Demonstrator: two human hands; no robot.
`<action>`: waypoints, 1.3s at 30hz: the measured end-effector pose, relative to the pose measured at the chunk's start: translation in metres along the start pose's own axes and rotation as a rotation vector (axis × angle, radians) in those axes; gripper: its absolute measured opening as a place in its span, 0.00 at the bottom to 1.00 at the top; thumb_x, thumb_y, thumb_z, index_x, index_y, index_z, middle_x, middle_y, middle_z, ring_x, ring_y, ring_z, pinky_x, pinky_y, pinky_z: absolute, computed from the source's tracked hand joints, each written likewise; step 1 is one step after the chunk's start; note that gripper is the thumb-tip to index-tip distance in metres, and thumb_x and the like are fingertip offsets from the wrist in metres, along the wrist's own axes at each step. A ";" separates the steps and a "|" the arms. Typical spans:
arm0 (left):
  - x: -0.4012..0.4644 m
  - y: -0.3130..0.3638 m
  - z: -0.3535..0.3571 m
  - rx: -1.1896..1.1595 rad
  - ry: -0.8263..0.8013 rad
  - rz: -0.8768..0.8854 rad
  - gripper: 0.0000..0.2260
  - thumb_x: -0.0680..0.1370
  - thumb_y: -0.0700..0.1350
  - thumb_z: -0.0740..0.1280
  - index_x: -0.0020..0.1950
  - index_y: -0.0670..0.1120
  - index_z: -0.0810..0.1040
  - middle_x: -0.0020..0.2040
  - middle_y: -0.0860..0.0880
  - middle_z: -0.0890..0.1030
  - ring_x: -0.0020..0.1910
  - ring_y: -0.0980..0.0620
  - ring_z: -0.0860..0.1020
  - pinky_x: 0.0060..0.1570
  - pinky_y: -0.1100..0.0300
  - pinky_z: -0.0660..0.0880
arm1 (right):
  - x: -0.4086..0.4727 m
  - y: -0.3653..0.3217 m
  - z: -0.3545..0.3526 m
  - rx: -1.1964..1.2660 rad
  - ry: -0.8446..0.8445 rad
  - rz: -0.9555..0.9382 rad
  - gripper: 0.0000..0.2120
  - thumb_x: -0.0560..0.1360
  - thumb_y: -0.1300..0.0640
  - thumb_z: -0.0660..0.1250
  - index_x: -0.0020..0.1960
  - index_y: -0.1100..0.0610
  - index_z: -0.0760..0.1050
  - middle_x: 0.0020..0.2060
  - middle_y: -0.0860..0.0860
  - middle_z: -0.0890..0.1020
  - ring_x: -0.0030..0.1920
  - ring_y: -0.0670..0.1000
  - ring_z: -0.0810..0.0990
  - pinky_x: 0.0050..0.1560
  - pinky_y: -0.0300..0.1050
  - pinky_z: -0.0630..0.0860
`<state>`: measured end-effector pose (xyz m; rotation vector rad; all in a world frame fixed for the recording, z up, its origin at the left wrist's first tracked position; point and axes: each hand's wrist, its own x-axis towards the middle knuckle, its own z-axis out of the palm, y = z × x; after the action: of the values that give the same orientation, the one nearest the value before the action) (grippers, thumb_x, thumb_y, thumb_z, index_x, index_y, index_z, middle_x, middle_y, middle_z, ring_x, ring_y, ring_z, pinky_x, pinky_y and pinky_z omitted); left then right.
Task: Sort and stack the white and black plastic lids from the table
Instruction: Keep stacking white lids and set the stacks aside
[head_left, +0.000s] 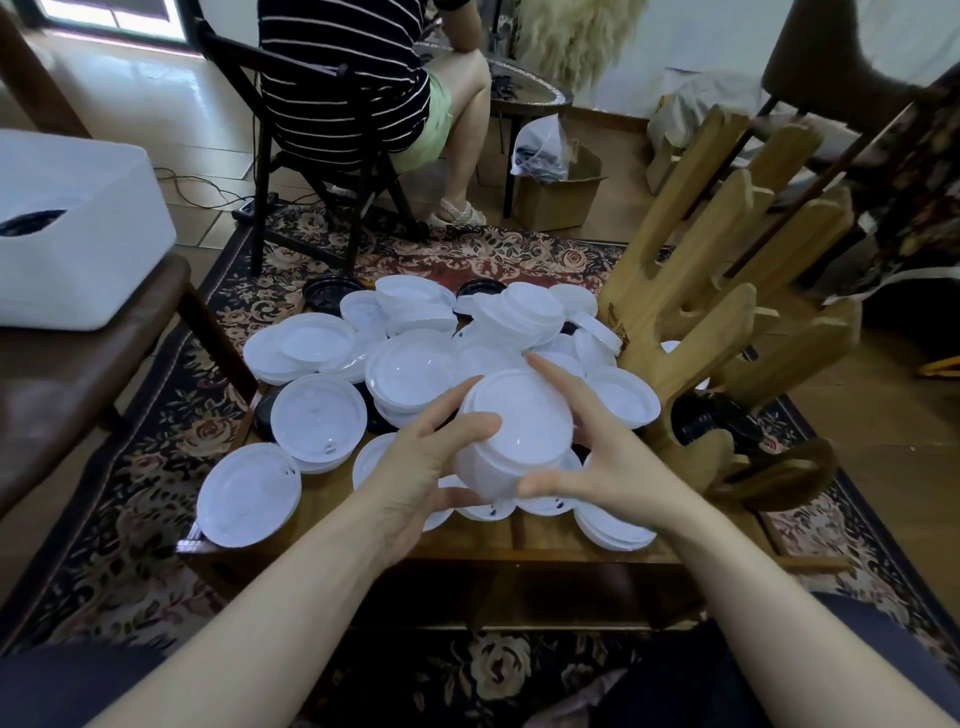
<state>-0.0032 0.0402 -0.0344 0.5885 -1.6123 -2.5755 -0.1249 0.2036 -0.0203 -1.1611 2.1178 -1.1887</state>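
Held above the middle of the low wooden table (519, 540): a stack of round white plastic lids (517, 434), tilted so its flat top faces the camera. Gripped from the left by the left hand (426, 467), thumb curled over the upper left rim, remaining fingers wrapped underneath and mostly hidden. Cupped from the right by the right hand (602, 457), forefinger stretched up along the far rim, thumb pressed against the near lower edge, palm close to the stack's side.

Spread across the table beneath and behind: a loose pile of white plastic lids (410, 364), some nested in short stacks, some lying singly, one large lid (249, 493) overhanging the near left corner. Half buried among them, a few black plastic lids (332, 293), one at the far left edge of the pile, another at the far middle. Exact number of black ones hard to tell under the white.

Just right of the pile, touching the table's right side: a wooden rack of slanted pegs (727, 291), with a dark round stack, possibly black lids, lodged low in it. At left, a white plastic bin (78, 249) on a brown seat. Beyond the table, on a patterned floral rug (156, 441), a person in a striped top (343, 78) seated on a dark chair, back turned.
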 end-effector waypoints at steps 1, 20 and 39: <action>0.001 0.000 -0.001 -0.010 0.026 -0.003 0.31 0.61 0.55 0.76 0.65 0.62 0.78 0.63 0.52 0.81 0.62 0.46 0.78 0.46 0.52 0.82 | 0.002 0.002 -0.008 0.020 0.023 0.029 0.43 0.66 0.39 0.76 0.75 0.38 0.59 0.69 0.39 0.69 0.68 0.37 0.68 0.65 0.35 0.70; 0.004 0.004 -0.008 -0.075 0.104 0.020 0.33 0.65 0.52 0.79 0.68 0.67 0.75 0.66 0.53 0.77 0.65 0.48 0.76 0.52 0.49 0.83 | 0.012 0.042 -0.034 -0.836 0.541 0.362 0.09 0.80 0.57 0.61 0.55 0.57 0.78 0.49 0.53 0.81 0.50 0.57 0.77 0.46 0.51 0.72; 0.004 0.007 0.002 -0.086 0.110 0.077 0.32 0.64 0.55 0.76 0.68 0.66 0.74 0.68 0.55 0.76 0.66 0.50 0.76 0.53 0.47 0.82 | 0.005 -0.017 -0.032 1.038 0.134 0.217 0.20 0.75 0.62 0.62 0.67 0.58 0.73 0.47 0.51 0.83 0.41 0.47 0.82 0.37 0.40 0.81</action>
<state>-0.0086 0.0381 -0.0285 0.6357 -1.4537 -2.4957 -0.1422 0.2102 0.0110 -0.3669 1.2796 -1.9101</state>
